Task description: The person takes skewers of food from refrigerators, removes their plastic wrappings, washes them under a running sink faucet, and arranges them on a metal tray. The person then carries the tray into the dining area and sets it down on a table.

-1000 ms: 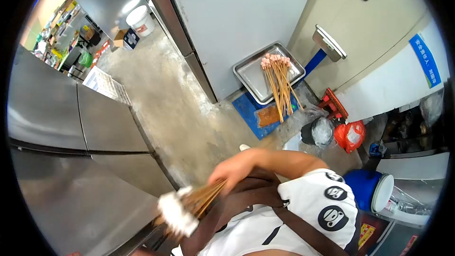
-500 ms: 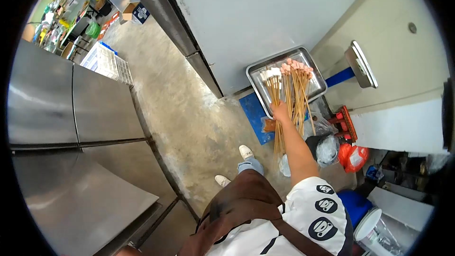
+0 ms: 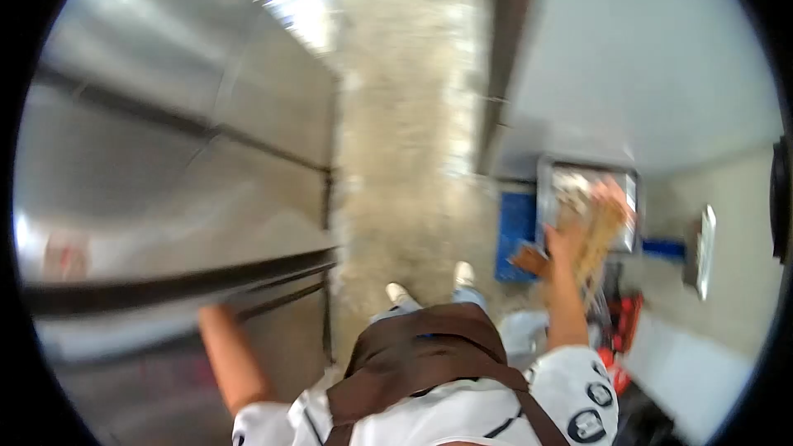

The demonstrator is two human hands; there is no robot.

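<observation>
My right hand is at the lower edge of the metal tray, against the sticks of the white-topped skewers. Motion smears its fingers, so whether they grip the sticks is unclear. Beside these, the pink-topped skewers lie in the tray with their sticks over its near edge. On the left, my forearm reaches to the dark gap of the steel cabinet; the fingers of my left hand are hidden there.
A blue mat and a brown packet lie left of the tray. Right of it is a scale-like stand on a blue post. A red rack and red bag stand nearer. Concrete floor runs between the cabinets.
My right hand carried the white-topped skewers from beside my body to the tray, where they lie beside the pink ones. The view has turned, and my left forearm has come into sight.
</observation>
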